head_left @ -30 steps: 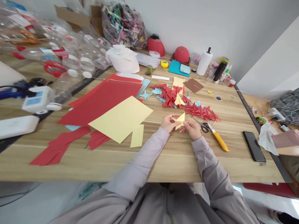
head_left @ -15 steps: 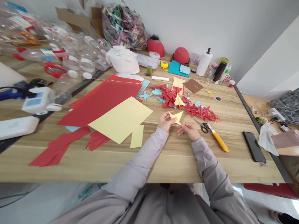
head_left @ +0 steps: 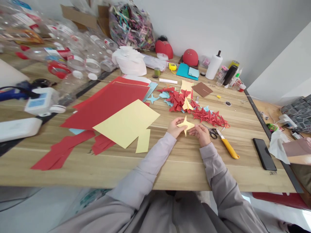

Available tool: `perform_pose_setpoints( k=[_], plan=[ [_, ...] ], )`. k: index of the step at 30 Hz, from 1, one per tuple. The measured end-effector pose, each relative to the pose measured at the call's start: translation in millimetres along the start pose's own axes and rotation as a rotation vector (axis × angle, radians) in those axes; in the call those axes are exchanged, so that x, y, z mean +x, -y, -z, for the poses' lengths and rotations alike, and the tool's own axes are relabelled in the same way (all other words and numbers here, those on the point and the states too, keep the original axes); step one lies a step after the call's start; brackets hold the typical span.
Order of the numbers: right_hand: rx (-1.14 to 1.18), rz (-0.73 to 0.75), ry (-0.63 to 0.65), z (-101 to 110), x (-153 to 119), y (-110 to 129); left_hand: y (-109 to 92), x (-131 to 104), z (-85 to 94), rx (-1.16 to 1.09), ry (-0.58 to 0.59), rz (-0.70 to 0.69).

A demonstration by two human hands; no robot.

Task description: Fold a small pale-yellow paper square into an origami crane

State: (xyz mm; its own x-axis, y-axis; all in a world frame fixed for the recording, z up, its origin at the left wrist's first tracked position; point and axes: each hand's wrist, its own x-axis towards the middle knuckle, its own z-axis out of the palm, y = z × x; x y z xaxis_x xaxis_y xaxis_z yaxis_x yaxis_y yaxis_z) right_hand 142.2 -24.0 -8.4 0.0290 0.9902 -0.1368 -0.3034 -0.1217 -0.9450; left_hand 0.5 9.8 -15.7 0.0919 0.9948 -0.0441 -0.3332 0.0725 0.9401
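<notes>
Head camera view: two bare hands are working in front of the person's body, above a wood-grained bench (head_left: pixel 175 171). A pale yellow, four-pointed folded paper star (head_left: pixel 186 125) is hanging between them, just above the bench and near its middle. The left hand (head_left: pixel 175 128) is gripping the star's left point, its thumb pressing on the near face. The right hand (head_left: pixel 202 133) is pinching the opposite point between thumb and fingertips (the exact contact is hard to make out at this size).

Just beside the right hand, black-handled metal scissors (head_left: pixel 213 134) are lying on the bench, and next to them a yellow-handled utility knife (head_left: pixel 230 149) is resting at a slant. Beyond the hands, a row of red folded paper stars (head_left: pixel 210 117) is stretching rightward from a heap of red folded paper pieces (head_left: pixel 175 101), where a pale yellow folded piece (head_left: pixel 187 105) is sitting at the near edge. To the left, a large pale yellow paper sheet (head_left: pixel 125 124) is partly covering wide red paper sheets (head_left: pixel 104 105), while a small pale yellow strip (head_left: pixel 143 141) is lying at its near corner.
</notes>
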Motion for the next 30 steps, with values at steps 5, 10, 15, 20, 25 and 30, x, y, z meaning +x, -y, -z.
perform_pose_setpoints(
  k=[5, 10, 15, 20, 25, 30],
  plan=[
    [-0.052, 0.063, -0.036, -1.3, 0.3, -2.5, -5.4, -6.3, -4.8, 0.012, 0.159, 0.052],
    [-0.122, 0.102, -0.038, 0.1, 0.4, -7.1, -5.6, -8.7, -6.8, 0.016, 0.203, 0.042],
    [0.03, 0.091, -0.112, -0.4, 0.4, -3.5, -3.4, -5.8, -4.9, -0.029, 0.147, 0.014],
    [0.063, 0.073, -0.141, -1.7, 0.0, 0.9, -1.0, -5.7, -5.1, -0.001, 0.13, -0.019],
    [0.121, 0.088, -0.16, -0.3, 0.9, 1.2, -0.5, -6.8, -5.7, 0.04, 0.108, -0.023],
    [0.123, 0.096, -0.202, 1.4, 2.2, 1.3, -5.2, -6.7, -4.4, 0.105, 0.045, -0.078]
  ],
)
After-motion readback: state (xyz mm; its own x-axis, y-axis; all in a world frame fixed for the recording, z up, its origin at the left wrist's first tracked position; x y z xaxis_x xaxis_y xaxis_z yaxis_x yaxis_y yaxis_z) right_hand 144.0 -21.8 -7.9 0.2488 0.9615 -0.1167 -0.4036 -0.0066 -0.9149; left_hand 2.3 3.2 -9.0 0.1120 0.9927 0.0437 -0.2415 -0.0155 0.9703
